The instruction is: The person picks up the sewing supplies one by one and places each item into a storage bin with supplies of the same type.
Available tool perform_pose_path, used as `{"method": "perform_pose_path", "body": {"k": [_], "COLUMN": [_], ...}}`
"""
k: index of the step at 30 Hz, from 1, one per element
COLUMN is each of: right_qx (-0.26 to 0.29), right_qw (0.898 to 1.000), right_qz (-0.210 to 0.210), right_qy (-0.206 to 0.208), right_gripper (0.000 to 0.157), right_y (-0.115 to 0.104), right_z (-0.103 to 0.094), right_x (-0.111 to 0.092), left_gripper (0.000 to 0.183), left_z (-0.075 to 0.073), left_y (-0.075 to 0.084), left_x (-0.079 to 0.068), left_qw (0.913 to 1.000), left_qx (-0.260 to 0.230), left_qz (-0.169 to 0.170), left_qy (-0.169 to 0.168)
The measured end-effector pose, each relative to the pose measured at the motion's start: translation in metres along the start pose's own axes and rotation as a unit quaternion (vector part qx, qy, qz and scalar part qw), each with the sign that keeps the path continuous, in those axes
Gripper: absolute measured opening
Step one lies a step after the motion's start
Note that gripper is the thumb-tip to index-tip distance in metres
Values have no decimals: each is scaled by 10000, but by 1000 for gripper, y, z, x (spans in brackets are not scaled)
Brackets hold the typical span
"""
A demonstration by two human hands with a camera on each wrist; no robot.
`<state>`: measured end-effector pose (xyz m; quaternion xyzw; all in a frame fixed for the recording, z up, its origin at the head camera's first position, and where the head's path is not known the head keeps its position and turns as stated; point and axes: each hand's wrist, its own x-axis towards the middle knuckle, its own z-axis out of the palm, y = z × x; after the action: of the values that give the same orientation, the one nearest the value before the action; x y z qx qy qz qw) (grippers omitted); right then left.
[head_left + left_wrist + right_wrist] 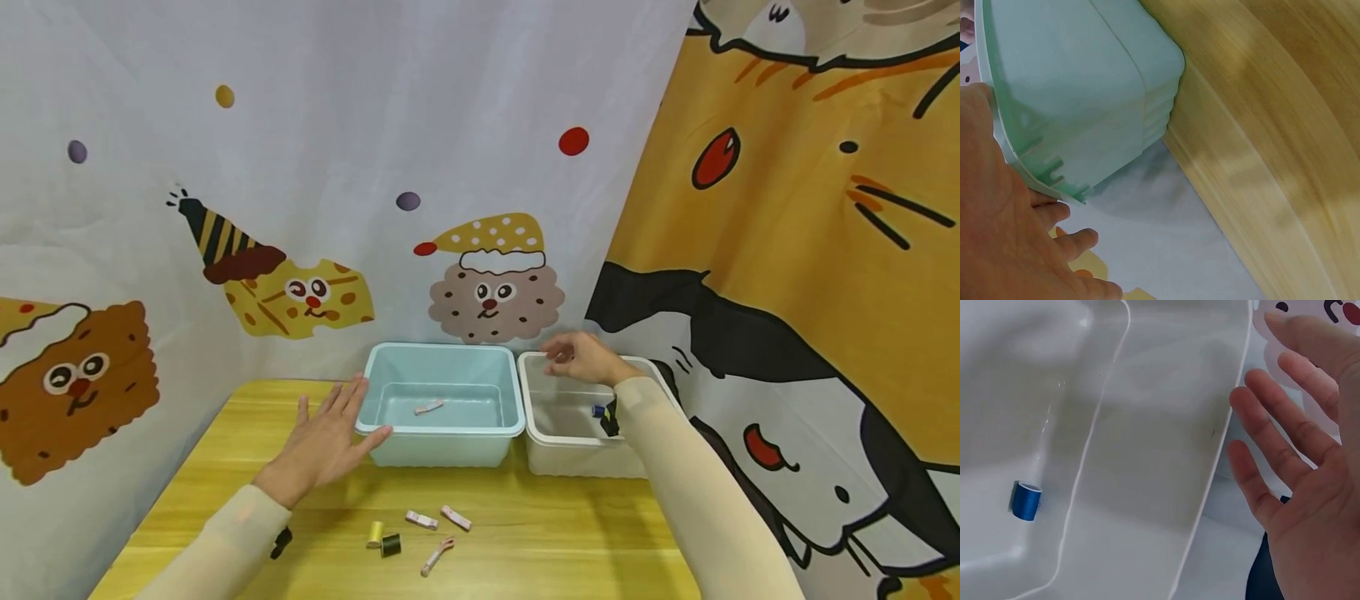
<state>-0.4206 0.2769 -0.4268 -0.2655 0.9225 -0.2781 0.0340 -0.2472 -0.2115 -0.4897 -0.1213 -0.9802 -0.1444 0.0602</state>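
The spread left grip point(1013, 222) is beside a green bin point(1079, 87) on a wooden table point(1272, 137).

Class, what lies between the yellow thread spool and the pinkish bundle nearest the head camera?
A dark thread spool, right beside the yellow thread spool; the head view shows it.

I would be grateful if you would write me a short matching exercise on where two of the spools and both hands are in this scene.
Things
1. Blue spool
2. Yellow spool
3. Left hand
4. Right hand

Places and states
A. At the edge of the light blue bin, fingers spread
B. On the wooden table, beside a dark spool
C. Raised at the white bin, holding nothing
D. Lying inside the white bin

Right pairs
1-D, 2-B, 3-A, 4-C
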Motion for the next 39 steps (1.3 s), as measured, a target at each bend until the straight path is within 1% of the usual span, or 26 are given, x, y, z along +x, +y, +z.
{"method": "perform_pose_path", "body": {"k": [6, 10, 13, 21, 25, 30, 34, 39], "right_qx": [-41, -135, -232, -635, -628, -552, -536, -511], "right_qw": [10000, 9999, 9996, 9964, 9959, 9943, 9929, 9915], "right_qz": [22, 39, -27, -376, -478, -736, -866, -1027], "right_qy": [-14, 67, 153, 423, 451, 534, 616, 619], "right_gripper": [41, 40, 38, 26, 26, 26, 25, 26], "right_y": [-7, -14, -20, -24, -30, -40, -48, -57], "right_z": [-5, -10, -13, -14, -13, -12, -9, -3], "right_x": [-2, -7, -11, -25, -34, -43, -50, -59], "left_gripper": [105, 106, 106, 107, 107, 106, 106, 107], "left_z": [1, 1, 0, 0, 1, 0, -1, -1], "left_y": [-2, -2, -2, -2, -1, -1, -1, -2], "left_x": [-1, -1, -1, 1, 1, 0, 1, 1], "left_qw": [10000, 10000, 10000, 10000, 10000, 10000, 10000, 10000], "left_qx": [-48, -18, -14, -1, 39, 16, -19, -17], "left_qz": [-7, -8, -7, -3, -9, 0, 2, -1], "left_qy": [-21, -26, -40, -53, -62, -68, -71, -86]}}
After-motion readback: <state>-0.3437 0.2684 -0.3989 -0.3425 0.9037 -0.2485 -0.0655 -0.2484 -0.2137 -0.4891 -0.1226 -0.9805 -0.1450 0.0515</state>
